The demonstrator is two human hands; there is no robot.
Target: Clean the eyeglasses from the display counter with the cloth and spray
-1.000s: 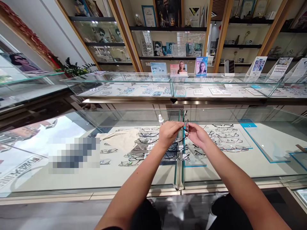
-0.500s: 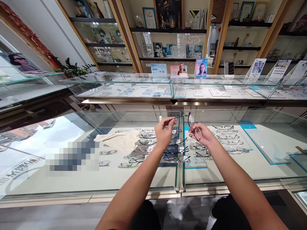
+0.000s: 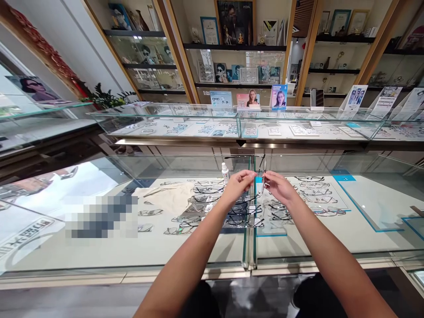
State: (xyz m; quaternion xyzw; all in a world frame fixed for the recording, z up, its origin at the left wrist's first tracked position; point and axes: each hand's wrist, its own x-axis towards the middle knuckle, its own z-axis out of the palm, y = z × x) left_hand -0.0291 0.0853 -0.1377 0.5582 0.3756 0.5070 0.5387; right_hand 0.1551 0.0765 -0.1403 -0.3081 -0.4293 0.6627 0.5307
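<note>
A pair of thin dark-framed glasses is held up over the glass counter, between both hands. My left hand pinches it from the left, fingers closed. From the right, my right hand pinches the frame as well. Several other glasses lie in rows below the hands. A beige cloth lies to their left, and a small white bottle stands just left of my left hand.
A second glass display counter with glasses and standing cards runs across behind. Wall shelves with pictures and frames rise beyond it. Blue-edged mats lie in the case at the right. A green plant stands at the left.
Half a second ago the hands were apart, the right one alone holding the glasses. Now they have come together again and both pinch the frame.
</note>
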